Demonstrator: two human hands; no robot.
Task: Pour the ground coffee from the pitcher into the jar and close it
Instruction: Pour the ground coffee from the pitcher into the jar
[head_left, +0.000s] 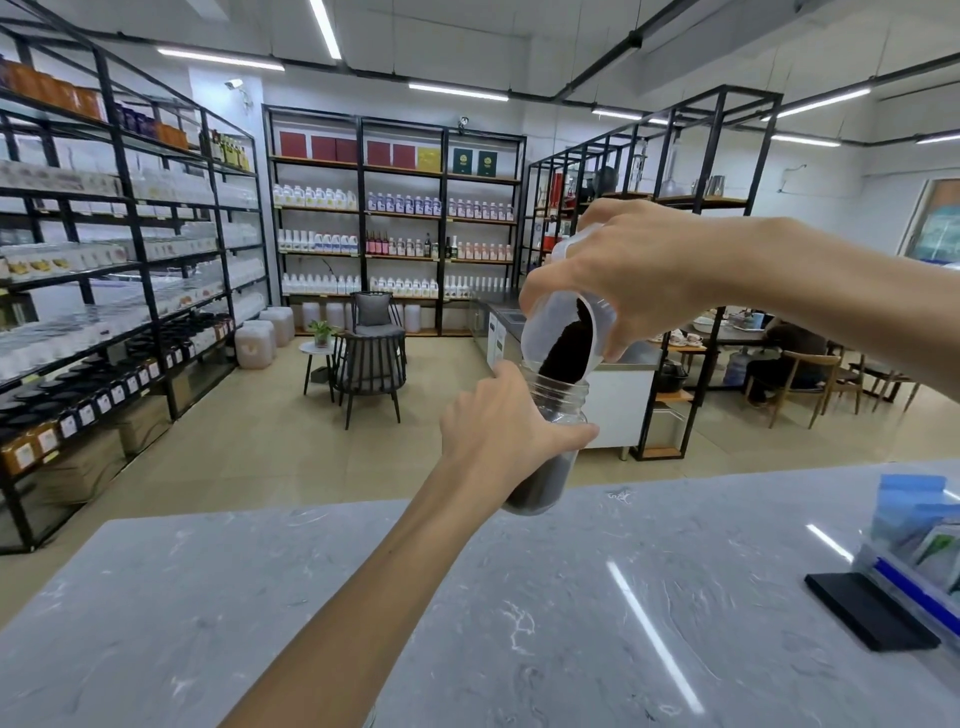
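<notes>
My left hand (501, 423) grips a clear glass jar (558, 410), held tilted above the far edge of the marble counter (519, 597). Dark ground coffee (540, 486) fills the jar's lower part. My right hand (623, 275) holds a translucent plastic pitcher (550, 330) tipped steeply down, its rim resting at the jar's open mouth. A dark stream of coffee (569, 353) slides along the pitcher's inside into the jar. No lid is in view.
A black flat pad (870, 616) and a clear box of packets (922, 551) sit at the counter's right edge. Beyond the counter are black shelving racks with bottles (395, 244), chairs (369, 364) and a small round table (319, 351).
</notes>
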